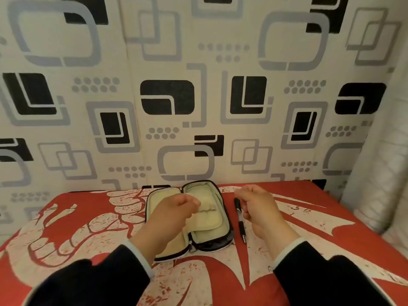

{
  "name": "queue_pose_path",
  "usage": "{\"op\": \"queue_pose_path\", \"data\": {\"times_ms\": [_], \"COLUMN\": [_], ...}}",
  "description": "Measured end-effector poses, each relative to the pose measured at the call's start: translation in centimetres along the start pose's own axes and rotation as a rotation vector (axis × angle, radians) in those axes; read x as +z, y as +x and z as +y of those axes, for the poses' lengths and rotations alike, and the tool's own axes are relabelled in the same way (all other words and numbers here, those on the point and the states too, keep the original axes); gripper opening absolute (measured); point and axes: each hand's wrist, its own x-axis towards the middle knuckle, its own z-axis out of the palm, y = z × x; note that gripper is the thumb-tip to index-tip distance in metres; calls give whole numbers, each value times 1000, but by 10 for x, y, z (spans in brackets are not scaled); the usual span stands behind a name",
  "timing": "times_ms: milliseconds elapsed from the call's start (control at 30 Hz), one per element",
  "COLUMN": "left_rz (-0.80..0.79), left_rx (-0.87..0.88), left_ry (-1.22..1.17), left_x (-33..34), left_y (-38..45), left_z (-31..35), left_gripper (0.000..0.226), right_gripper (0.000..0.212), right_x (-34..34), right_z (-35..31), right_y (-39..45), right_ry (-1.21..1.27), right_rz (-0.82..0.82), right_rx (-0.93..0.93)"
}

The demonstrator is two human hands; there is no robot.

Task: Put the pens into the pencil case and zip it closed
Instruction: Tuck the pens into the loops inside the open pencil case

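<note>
Head view: the pencil case (pixel 209 219) lies unzipped and spread flat on the red-and-cream patterned table (pixel 320 217), cream lining up. The left hand (pixel 170 215) hovers over its left half, fingers (pixel 189 203) curled loosely inward; they seem to hold nothing, though the blur there makes this uncertain. The right hand (pixel 260 208) hangs just right of the case with its fingers half closed and empty. A black pen (pixel 240 219) lies on the table just left of those fingers, between them and the case's right rim, apart from both.

Risks, as I judge them: a hasty pinch could roll the pen under the case's raised rim. A pen laid across the centre fold could also foul the zip.

Room is ample to the right of the right fingers. Just beyond both sets of fingertips the table ends at the patterned wall (pixel 198 96).
</note>
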Motion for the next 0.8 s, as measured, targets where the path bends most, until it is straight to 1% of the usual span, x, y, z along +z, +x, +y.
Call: {"op": "queue_pose_path", "data": {"times_ms": [100, 200, 333, 433, 567, 700, 800], "left_rz": [59, 102, 169, 178, 124, 97, 54], "left_rx": [28, 46, 103, 159, 208, 175, 154], "left_ry": [43, 103, 223, 359, 587, 662, 705], "left_x": [6, 11, 12, 11, 11, 10, 9], "left_y": [9, 15, 24, 29, 34, 37, 37], "left_z": [-12, -24, -35, -39, -44, -45, -44], "left_gripper": [13, 11, 8, 25, 39, 49, 54], "right_gripper": [12, 9, 17, 19, 25, 35, 36], "right_x": [-2, -4, -5, -5, -4, -4, -3], "right_z": [12, 23, 32, 37, 39, 39, 37], "right_y": [8, 13, 20, 25, 30, 30, 30], "right_ry": [-147, -256, -499, -667, -803, -884, -928], "right_rz": [52, 41, 30, 30, 25, 39, 52], "right_rx": [-46, -96, -175, -223, -237, -234, -220]}}
